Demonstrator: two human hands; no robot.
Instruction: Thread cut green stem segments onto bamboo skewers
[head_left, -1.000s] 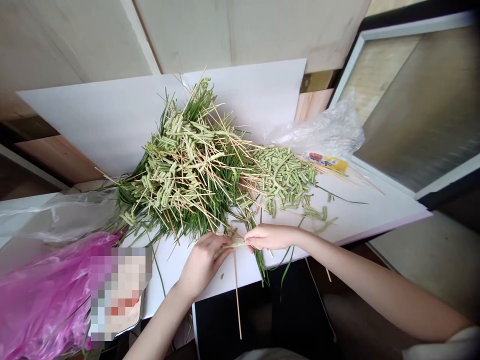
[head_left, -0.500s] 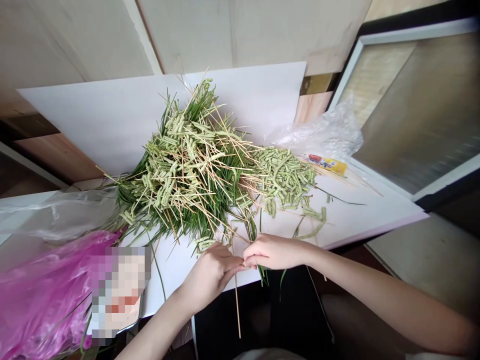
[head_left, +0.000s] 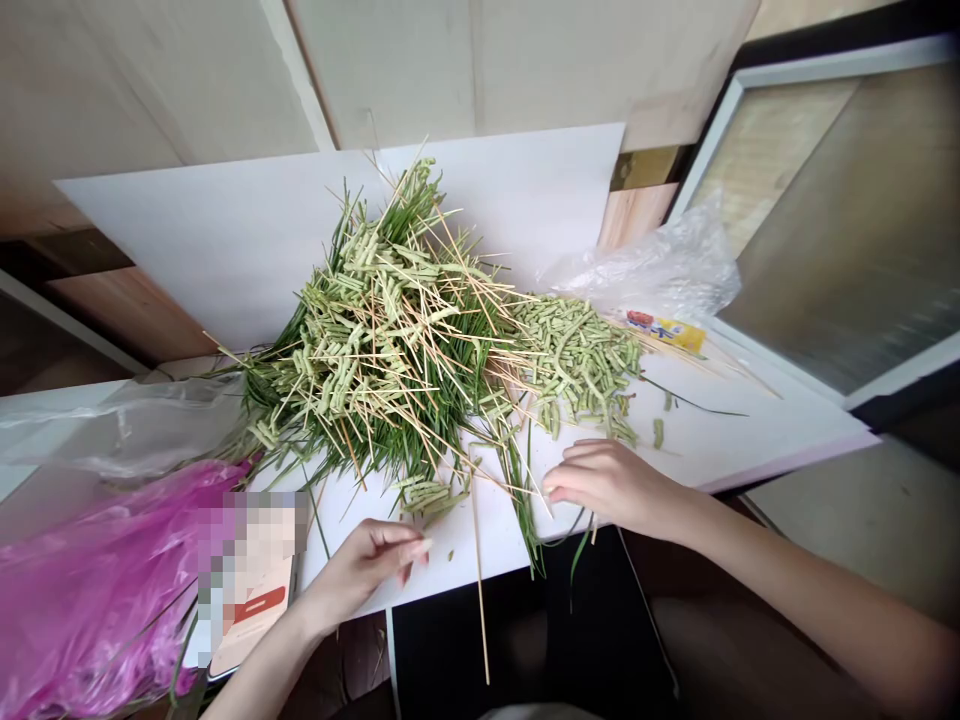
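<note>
My left hand (head_left: pixel 379 562) hovers over the table's front edge with its fingers loosely bent and apart, holding nothing that I can see. Just beyond it lies a small bunch of pale green pieces (head_left: pixel 431 497). My right hand (head_left: pixel 606 482) is farther right, low over the table, fingers curled inward; whatever they pinch is hidden. Long green blades (head_left: pixel 525 510) lie beside it. Between my hands, a thin wooden stick (head_left: pixel 480 580) juts past the table edge. A large heap of green blades, pale green pieces and thin sticks (head_left: pixel 382 340) rises behind.
Short pale green pieces (head_left: pixel 577 360) form a pile right of the heap. Clear plastic (head_left: pixel 660 265) and a yellow packet (head_left: pixel 675 332) lie behind them. At left are a pink plastic bag (head_left: pixel 112 590) and a phone (head_left: pixel 259 600). The white table (head_left: pixel 720 450) ends near my body.
My hands have parted from where they met over the stick. The left went left, the right went right and slightly away from me. The thin stick now lies untouched across the table edge.
</note>
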